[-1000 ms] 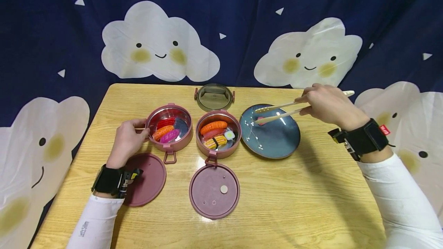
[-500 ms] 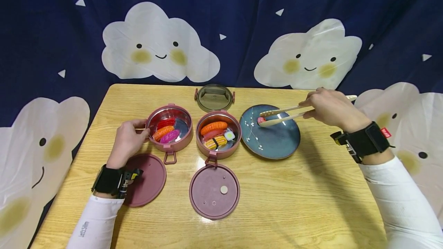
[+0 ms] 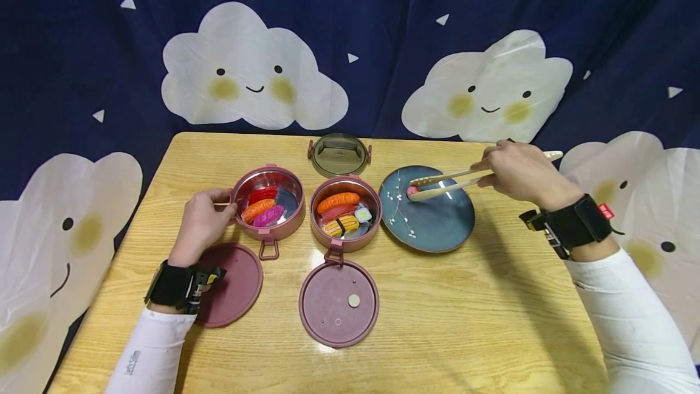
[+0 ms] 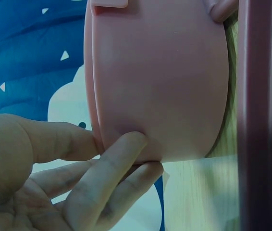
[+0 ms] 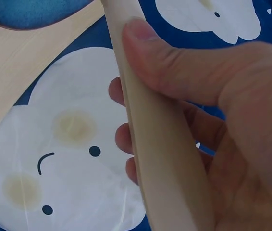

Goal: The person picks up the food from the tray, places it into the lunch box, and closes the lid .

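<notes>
Right hand (image 3: pixel 519 174) grips wooden tongs (image 3: pixel 445 183), pinching a pink sushi piece (image 3: pixel 412 190) at the blue plate's (image 3: pixel 437 227) 11 o'clock. Left hand (image 3: pixel 202 221) grips the left pink container (image 3: pixel 268 202). Placing step; next, ease the pinch open.

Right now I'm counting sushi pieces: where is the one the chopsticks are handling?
In the head view, the small pink sushi piece sits at the chopsticks' tips on the blue plate's far left part, right of the middle container.
</notes>
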Tool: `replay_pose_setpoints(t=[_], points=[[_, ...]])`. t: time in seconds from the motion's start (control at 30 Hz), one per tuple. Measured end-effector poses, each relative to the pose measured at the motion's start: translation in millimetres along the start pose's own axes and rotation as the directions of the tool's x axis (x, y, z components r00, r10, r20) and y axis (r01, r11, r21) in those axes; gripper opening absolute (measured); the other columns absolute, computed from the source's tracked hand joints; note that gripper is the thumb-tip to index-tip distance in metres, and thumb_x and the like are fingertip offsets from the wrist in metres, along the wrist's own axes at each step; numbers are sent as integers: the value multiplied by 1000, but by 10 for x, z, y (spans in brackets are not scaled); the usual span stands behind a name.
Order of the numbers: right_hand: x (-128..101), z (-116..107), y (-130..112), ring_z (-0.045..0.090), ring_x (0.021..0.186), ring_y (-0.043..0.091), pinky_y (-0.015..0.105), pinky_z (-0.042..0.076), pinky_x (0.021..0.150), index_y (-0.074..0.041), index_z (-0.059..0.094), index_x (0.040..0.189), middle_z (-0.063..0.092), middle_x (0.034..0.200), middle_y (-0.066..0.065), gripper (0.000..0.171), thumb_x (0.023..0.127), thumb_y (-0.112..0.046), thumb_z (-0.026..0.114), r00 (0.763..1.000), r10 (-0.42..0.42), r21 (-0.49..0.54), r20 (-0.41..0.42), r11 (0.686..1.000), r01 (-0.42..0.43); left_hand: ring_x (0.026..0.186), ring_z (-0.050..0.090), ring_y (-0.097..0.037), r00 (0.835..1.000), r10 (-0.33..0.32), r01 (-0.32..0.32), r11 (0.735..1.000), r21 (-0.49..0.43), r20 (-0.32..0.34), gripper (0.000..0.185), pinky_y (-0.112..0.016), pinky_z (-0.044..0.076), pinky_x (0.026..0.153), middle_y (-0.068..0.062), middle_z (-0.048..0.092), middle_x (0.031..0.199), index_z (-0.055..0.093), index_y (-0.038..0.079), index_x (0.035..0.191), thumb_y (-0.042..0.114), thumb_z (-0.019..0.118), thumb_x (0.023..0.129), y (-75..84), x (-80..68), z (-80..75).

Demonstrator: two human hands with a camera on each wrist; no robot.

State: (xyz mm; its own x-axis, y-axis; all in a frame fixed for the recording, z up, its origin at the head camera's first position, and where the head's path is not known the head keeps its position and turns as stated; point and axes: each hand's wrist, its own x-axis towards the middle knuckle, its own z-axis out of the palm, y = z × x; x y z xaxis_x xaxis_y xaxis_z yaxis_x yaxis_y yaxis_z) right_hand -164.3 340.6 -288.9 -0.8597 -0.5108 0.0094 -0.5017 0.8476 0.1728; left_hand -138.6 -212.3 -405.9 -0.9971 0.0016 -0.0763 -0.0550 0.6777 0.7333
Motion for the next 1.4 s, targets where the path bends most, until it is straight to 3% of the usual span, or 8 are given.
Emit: replay_pose_setpoints(t=[0.47, 1.0, 1.4], points=[[-12, -114, -22, 65, 83, 26, 44, 56, 62, -13, 85, 106, 79, 98, 5, 27, 80, -16, 92, 996, -39, -19, -86, 999, 38, 115, 72, -46, 1000, -16, 16, 999, -30, 15, 43, -26, 66, 79, -36, 63, 137, 56, -10, 145, 7, 58, 105, 17, -1, -4], [123, -345, -190, 64, 84, 26, 43, 56, 68, -9, 84, 110, 80, 98, 6, 29, 81, -11, 90, 983, -87, -29, -161, 996, 84, 114, 73, -47, 1000, -9, 9, 1000, -26, 9, 43, -34, 65, 83, -37, 63, 136, 56, -11, 145, 6, 59, 105, 4, -5, -3], [307, -484, -397, 61, 81, 25, 37, 52, 64, -9, 84, 112, 79, 96, 7, 29, 83, -10, 88, 977, -116, -27, -181, 993, 113, 110, 74, -46, 1000, 14, -14, 1000, -7, -7, 42, -32, 66, 80, -38, 65, 133, 58, -12, 142, 6, 60, 104, -1, 0, -4]])
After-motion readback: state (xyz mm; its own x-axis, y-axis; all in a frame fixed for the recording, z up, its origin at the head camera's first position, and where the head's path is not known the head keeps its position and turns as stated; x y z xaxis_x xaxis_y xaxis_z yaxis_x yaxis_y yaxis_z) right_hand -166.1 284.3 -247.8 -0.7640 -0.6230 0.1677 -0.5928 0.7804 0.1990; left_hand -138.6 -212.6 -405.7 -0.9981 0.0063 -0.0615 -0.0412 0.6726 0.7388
